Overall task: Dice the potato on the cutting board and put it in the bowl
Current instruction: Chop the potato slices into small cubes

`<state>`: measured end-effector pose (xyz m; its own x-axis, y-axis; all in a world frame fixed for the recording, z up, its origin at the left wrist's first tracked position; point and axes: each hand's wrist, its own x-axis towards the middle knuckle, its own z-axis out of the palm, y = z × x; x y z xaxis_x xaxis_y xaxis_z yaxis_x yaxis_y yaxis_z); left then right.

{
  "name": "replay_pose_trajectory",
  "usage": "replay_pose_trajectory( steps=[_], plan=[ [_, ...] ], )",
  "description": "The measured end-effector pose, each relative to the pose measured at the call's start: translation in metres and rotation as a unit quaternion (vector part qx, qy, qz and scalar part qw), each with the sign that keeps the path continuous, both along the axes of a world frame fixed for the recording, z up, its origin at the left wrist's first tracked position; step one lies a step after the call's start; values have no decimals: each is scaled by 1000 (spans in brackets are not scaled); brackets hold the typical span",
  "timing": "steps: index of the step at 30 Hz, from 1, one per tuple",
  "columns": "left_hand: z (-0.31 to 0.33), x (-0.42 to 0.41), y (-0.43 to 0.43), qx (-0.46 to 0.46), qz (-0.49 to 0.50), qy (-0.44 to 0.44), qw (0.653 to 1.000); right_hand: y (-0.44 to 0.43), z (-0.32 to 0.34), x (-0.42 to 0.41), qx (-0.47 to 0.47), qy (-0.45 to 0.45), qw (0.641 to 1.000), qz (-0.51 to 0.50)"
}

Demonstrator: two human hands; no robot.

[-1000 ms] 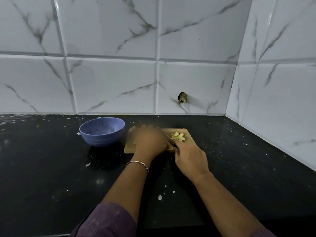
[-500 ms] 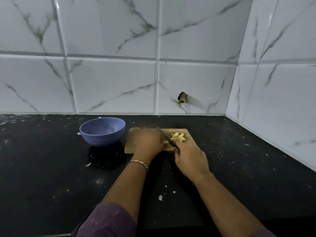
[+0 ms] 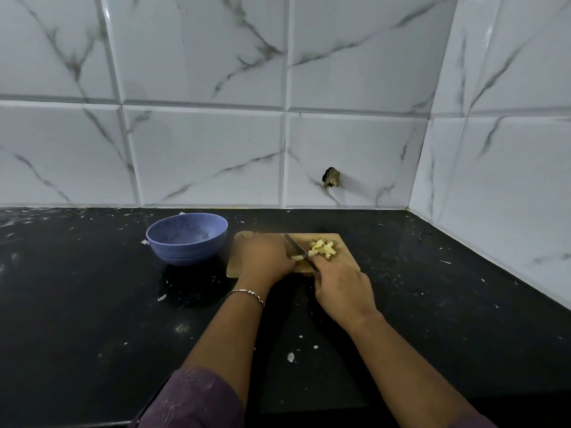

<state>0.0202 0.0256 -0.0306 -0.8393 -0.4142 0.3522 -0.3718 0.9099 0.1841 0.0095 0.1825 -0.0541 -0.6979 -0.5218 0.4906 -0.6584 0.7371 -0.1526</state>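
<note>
A small wooden cutting board lies on the black counter. On its right half sits a pile of pale yellow diced potato. My right hand grips a knife, blade slanting up and left across the board, with a potato strip at its edge. Covering the board's left half, my left hand holds down the potato under its curled fingers; that part is hidden. A blue bowl stands just left of the board and looks empty.
The black counter is speckled with white flecks and scraps. White marble tile walls rise behind and on the right, meeting in a corner. A dark hole marks the back wall above the board.
The knife blade has come into view and moved a little left toward my left hand. My left hand has drawn back slightly on the board. The diced pile stays in place.
</note>
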Motion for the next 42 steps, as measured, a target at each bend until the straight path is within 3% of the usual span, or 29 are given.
replay_pose_trajectory(
  steps=[12,28,35,42],
  plan=[
    [-4,-5,-6,26,-16,1,1000,3,2,-1,-59,-2,998,-4],
    [-5,-5,1,11,6,5,1000,1,1,0,-44,-32,999,3],
    [-6,-5,1,24,5,17,1000,2,-2,-3,-17,11,1000,-16],
    [-13,-13,-3,56,-9,32,998,3,-1,-5,-49,5,999,-18]
  ],
)
